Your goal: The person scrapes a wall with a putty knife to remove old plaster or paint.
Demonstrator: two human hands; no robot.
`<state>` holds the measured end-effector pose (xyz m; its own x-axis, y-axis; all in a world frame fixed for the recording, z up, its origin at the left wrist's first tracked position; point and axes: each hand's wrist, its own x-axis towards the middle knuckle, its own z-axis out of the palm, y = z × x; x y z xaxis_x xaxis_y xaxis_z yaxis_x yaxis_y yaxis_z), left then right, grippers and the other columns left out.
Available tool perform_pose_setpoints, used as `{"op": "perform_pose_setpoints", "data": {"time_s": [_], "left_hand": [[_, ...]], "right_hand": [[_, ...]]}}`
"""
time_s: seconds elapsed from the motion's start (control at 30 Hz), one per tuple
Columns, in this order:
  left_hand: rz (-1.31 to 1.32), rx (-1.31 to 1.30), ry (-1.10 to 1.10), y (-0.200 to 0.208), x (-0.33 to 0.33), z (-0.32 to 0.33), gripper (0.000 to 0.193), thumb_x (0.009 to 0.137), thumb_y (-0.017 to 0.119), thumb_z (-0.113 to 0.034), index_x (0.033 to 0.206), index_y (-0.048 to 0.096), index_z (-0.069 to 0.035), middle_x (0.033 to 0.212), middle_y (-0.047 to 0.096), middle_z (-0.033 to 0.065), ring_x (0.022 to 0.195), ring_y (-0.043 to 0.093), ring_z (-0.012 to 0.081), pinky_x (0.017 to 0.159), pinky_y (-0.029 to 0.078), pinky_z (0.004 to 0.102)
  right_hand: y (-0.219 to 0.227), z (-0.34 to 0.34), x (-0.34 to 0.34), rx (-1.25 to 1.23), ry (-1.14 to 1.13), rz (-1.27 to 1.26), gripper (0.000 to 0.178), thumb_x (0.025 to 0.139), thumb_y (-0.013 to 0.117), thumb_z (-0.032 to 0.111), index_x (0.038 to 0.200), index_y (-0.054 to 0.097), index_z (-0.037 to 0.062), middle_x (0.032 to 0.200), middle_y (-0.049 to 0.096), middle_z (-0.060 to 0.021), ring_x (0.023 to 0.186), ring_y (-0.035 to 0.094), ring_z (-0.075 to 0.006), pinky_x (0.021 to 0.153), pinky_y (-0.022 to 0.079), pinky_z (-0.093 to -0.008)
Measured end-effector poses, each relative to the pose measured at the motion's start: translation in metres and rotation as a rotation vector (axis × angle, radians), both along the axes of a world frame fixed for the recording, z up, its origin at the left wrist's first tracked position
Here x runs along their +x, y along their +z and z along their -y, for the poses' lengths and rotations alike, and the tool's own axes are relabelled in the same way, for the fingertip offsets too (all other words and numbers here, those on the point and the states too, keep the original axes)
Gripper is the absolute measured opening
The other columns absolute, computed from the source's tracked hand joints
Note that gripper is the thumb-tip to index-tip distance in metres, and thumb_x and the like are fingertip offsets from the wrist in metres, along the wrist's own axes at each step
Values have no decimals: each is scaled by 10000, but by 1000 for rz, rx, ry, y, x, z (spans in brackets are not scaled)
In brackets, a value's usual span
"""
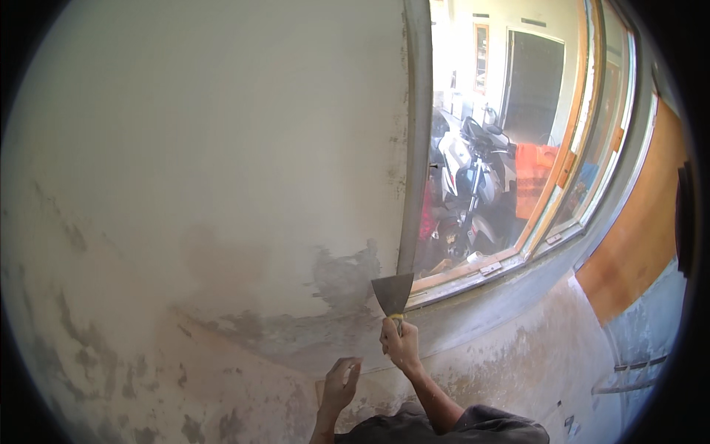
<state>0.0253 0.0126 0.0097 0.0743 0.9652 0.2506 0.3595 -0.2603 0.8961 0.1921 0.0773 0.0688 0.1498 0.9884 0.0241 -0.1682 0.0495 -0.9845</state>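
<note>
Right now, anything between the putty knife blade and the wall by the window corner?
Nothing visible. The right hand holds the putty knife with its blade against the wall, beside the grey patch. The left hand is lower down.

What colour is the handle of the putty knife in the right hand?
Yellow, seen just above the right hand on the putty knife in the head view.

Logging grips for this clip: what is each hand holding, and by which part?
The right hand grips a putty knife by its handle, blade up against the wall. The left hand holds nothing, fingers open near the wall.
</note>
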Motion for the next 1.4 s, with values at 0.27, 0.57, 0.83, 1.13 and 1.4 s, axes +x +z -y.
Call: {"op": "perform_pose_setpoints", "data": {"time_s": [0.27, 0.57, 0.83, 1.13, 1.4], "left_hand": [[6, -40, -6, -12, -2, 4, 219, 950, 565, -174, 1041, 644, 9, 1007, 649, 180, 945, 641, 314, 835, 490, 355], [-3, -33, 37, -10, -1, 11, 190, 941, 567, -133, 1032, 637, 18, 988, 647, 192, 913, 646, 317, 807, 499, 356], [-41, -30, 66, 2, -13, 18, 205, 948, 560, -163, 1029, 643, 6, 954, 650, 194, 887, 644, 346, 787, 497, 376], [-69, -105, 160, -19, -42, 48, 206, 951, 554, -172, 1031, 651, -9, 974, 656, 186, 895, 647, 334, 789, 499, 384], [-89, -121, 204, -18, -59, 68, 203, 955, 556, -174, 1029, 654, -13, 980, 661, 169, 903, 648, 307, 789, 498, 360]], "right_hand": [[91, -30, -4, 157, 121, -89, 340, 959, 572, 253, 688, 540, 50, 559, 461, 59, 496, 425, -21, 429, 320, -216], [-28, 0, -35, -102, 184, -157, 391, 977, 555, 291, 655, 482, 79, 544, 434, 51, 464, 400, -30, 399, 296, -221], [-20, 2, -64, -132, 197, -355, 437, 994, 521, 327, 640, 434, 87, 524, 411, 24, 400, 360, -53, 357, 252, -239], [-15, 4, -72, -134, 189, -397, 428, 991, 525, 322, 645, 433, 88, 506, 401, 7, 379, 354, -72, 343, 252, -253], [99, -21, -21, 86, 79, -206, 378, 969, 572, 296, 650, 483, 114, 531, 424, 62, 423, 404, -28, 373, 276, -199]]}}
